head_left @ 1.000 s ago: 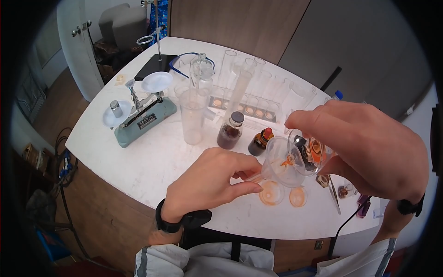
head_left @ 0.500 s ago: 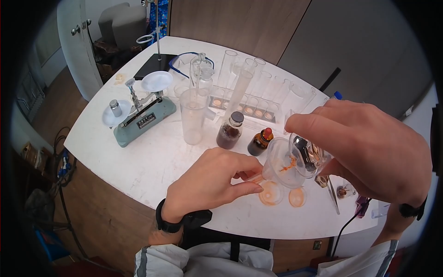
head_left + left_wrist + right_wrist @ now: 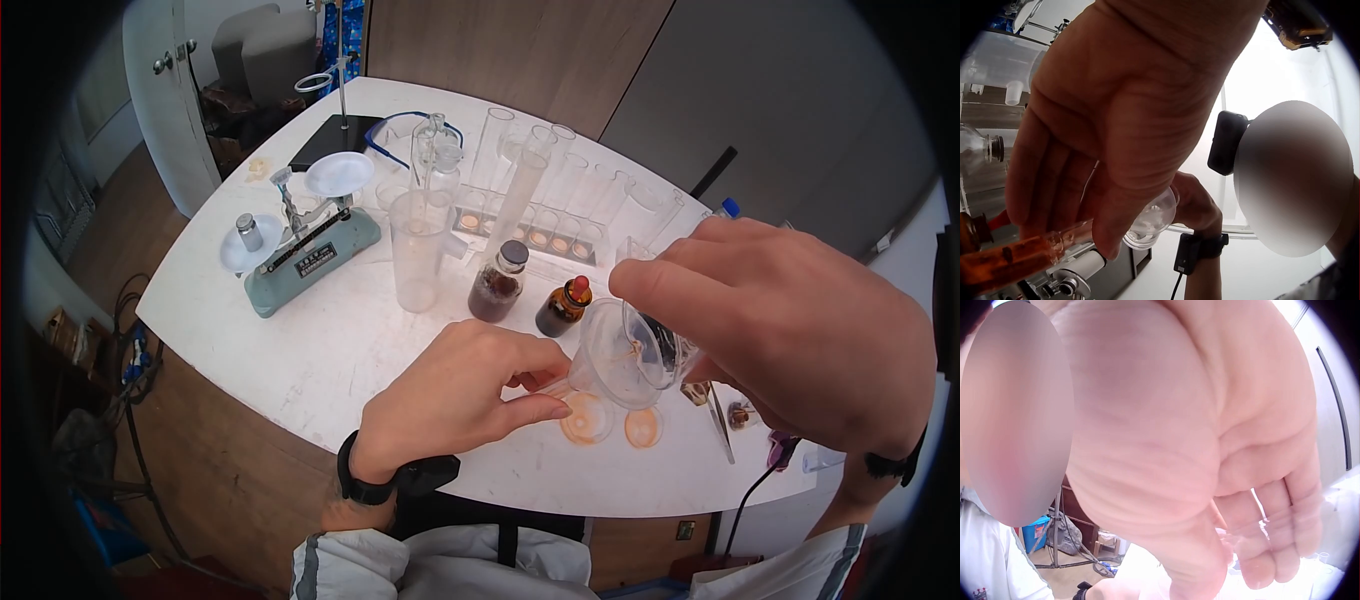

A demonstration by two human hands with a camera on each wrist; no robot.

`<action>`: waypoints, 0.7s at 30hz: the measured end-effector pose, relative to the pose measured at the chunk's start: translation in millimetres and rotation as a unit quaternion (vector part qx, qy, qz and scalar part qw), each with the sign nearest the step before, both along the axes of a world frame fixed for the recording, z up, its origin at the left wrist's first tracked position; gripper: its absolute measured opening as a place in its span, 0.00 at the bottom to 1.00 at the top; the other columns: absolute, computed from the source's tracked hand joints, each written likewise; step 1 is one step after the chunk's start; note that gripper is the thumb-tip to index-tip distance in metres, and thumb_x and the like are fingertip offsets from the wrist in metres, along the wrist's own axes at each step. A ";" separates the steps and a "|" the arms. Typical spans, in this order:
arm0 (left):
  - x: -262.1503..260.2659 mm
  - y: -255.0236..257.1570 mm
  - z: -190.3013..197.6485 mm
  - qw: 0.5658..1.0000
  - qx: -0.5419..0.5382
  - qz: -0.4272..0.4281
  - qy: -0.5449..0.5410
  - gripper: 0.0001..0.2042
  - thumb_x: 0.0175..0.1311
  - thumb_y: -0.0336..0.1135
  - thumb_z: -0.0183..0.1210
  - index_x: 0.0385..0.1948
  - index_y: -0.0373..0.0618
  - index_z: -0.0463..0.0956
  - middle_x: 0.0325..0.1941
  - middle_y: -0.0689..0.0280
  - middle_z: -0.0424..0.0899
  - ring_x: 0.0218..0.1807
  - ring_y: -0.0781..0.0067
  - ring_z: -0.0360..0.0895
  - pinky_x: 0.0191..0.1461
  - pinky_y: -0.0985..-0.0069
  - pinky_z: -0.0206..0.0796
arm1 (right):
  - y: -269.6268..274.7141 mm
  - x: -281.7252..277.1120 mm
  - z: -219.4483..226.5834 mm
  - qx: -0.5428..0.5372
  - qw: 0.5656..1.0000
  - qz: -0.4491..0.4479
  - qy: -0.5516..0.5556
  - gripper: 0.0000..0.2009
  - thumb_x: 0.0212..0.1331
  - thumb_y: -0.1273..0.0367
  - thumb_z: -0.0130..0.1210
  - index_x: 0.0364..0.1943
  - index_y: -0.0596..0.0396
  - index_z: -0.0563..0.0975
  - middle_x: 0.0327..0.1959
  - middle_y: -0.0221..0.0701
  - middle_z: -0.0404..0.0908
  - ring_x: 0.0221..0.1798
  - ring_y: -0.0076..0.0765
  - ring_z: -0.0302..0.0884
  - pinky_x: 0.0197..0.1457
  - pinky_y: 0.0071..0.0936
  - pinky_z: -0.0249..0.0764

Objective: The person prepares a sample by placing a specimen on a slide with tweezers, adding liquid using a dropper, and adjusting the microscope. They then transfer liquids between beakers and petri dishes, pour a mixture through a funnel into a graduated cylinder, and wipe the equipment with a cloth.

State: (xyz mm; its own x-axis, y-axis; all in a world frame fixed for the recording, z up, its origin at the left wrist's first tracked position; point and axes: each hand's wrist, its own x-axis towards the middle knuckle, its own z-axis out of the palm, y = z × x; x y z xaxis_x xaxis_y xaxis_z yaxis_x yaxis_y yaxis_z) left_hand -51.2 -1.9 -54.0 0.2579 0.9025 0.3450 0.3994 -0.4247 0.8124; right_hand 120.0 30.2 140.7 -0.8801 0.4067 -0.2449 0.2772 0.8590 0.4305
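In the head view my left hand (image 3: 465, 395) pinches a thin glass stem just below the wide mouth of a clear funnel (image 3: 607, 375), which leans to the right. The left wrist view has a glass tube of orange liquid (image 3: 1007, 259) beside the fingers. My right hand (image 3: 790, 330) grips a clear glass beaker (image 3: 664, 348), tipped so that its rim overlaps the funnel mouth. Only a small orange trace shows inside the funnel. Below it, two round orange-tinted glass pieces are seen on the table. In the right wrist view, the palm hides most of the beaker.
Close behind stand an amber dropper bottle (image 3: 558, 314) and a stoppered bottle of dark contents (image 3: 495, 294). Farther back are a tall plastic cylinder (image 3: 416, 255) and a test tube rack (image 3: 540, 240). A balance (image 3: 310, 260) occupies the left side, and tweezers (image 3: 722, 430) lie at right.
Orange liquid seen in the beaker and running into the funnel has dwindled to a faint trace. The right hand has shifted slightly; the left hand holds its place.
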 end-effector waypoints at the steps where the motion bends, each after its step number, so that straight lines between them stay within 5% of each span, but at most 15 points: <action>1: -0.1 0.0 -0.1 1.000 0.001 0.000 -0.001 0.11 0.56 0.34 0.75 0.39 0.43 0.87 0.35 0.62 0.90 0.38 0.61 0.87 0.42 0.71 0.79 | -0.7 -0.8 0.2 0.011 1.000 -0.001 -0.007 0.24 0.50 0.76 0.69 0.54 0.62 0.76 0.35 0.39 0.85 0.43 0.48 0.84 0.47 0.41 0.78; 5: 0.0 -0.1 -0.3 1.000 0.005 0.003 -0.004 0.11 0.57 0.35 0.75 0.38 0.43 0.87 0.34 0.61 0.90 0.37 0.60 0.87 0.41 0.70 0.79 | -7.1 -1.3 2.1 -0.014 0.998 0.029 0.052 0.24 0.51 0.76 0.69 0.54 0.61 0.76 0.36 0.38 0.86 0.44 0.47 0.84 0.48 0.40 0.79; 11: -0.5 -0.7 3.2 1.000 0.002 0.004 0.002 0.11 0.56 0.36 0.75 0.37 0.42 0.87 0.33 0.60 0.89 0.36 0.59 0.87 0.41 0.70 0.79 | -5.2 -6.1 1.6 0.012 1.000 -0.006 -0.026 0.23 0.52 0.76 0.68 0.55 0.60 0.76 0.37 0.37 0.86 0.46 0.46 0.84 0.50 0.39 0.79; 21: 0.0 0.8 -1.6 1.000 0.013 0.005 -0.007 0.11 0.56 0.36 0.75 0.37 0.42 0.87 0.32 0.60 0.89 0.36 0.59 0.87 0.41 0.70 0.79 | -10.6 -3.7 0.2 -0.016 0.997 0.032 0.072 0.24 0.48 0.75 0.68 0.53 0.61 0.76 0.36 0.38 0.85 0.45 0.48 0.83 0.50 0.41 0.77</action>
State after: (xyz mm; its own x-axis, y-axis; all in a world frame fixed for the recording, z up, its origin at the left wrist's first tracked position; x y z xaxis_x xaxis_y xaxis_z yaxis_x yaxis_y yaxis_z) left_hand -51.2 -1.1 -55.6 0.2444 0.8959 0.3709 0.3931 -0.4412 0.8067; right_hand 116.3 19.5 140.9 -0.9313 0.3419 -0.1258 0.2778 0.8899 0.3619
